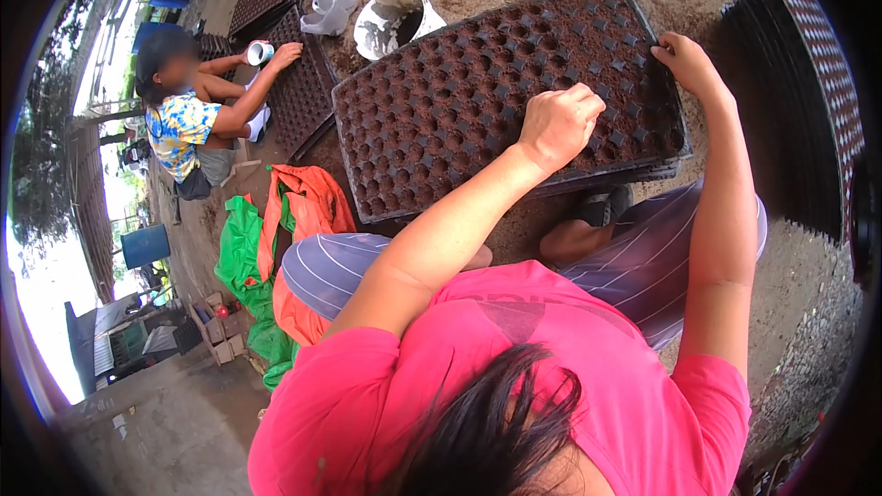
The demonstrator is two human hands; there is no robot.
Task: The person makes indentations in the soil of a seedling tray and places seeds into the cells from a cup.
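Note:
A black seedling tray [441,101] filled with brown soil lies in front of me, on top of other trays. Many of its cells have round hollows pressed into the soil. At the right side the soil looks looser and partly covers the cell dividers. My left hand [560,124] is over the right-centre of the tray, its fingers curled and pressed together; whatever they hold, if anything, is hidden. At the tray's upper right corner, my right hand [691,64] grips the rim with thumb and fingers.
Beyond the tray stands a soil-stained white bucket [390,23] beside a plastic bag [329,14]. A co-worker [197,110] sits at left with a cup [260,53] over another tray [303,96]. Stacked trays [799,101] rise at right. Green and orange sacks [299,211] lie left of my knee.

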